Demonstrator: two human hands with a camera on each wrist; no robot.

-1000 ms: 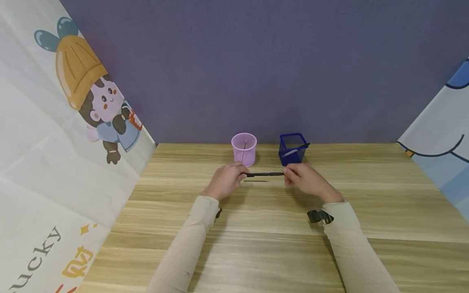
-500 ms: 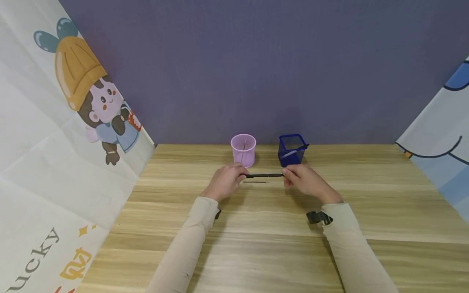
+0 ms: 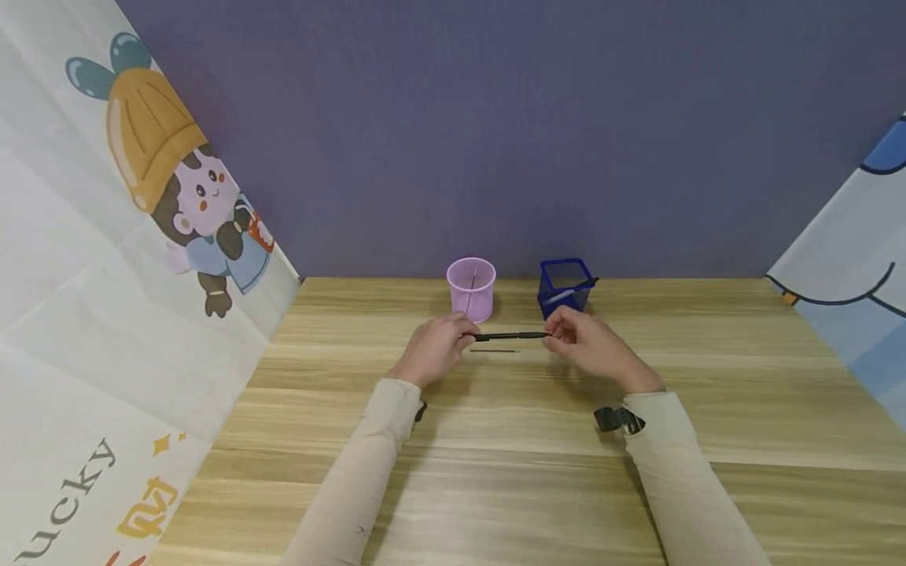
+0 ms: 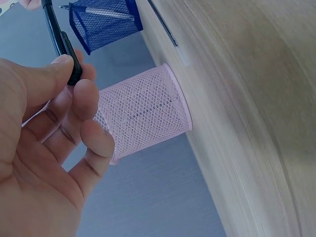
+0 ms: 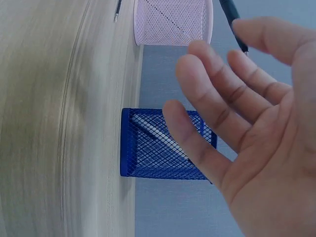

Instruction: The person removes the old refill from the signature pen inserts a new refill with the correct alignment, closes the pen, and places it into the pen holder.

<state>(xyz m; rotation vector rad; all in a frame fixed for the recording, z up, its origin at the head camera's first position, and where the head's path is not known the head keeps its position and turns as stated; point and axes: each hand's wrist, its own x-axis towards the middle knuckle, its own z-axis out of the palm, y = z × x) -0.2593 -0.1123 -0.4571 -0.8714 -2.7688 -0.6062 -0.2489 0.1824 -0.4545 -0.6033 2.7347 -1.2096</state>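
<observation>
My left hand pinches the clip end of a black pen, held level above the table. In the left wrist view its thumb and fingertips press round the pen's end. At the other end is my right hand, thumb and forefinger parted around the bare tip. In the right wrist view its fingers are spread and relaxed, and the thumb overlaps the pen; whether it touches cannot be told. A thin dark pen refill lies on the table just below the pen.
A pink mesh pen cup with a thin stick inside stands at the back. To its right is a blue square mesh holder with a dark-ended, pale pen leaning in it. A grey-blue wall rises behind the wooden table.
My right thumb and forefinger have come apart at the pen's tip, where they pinched it before. The left hand and the pen stay nearly in place.
</observation>
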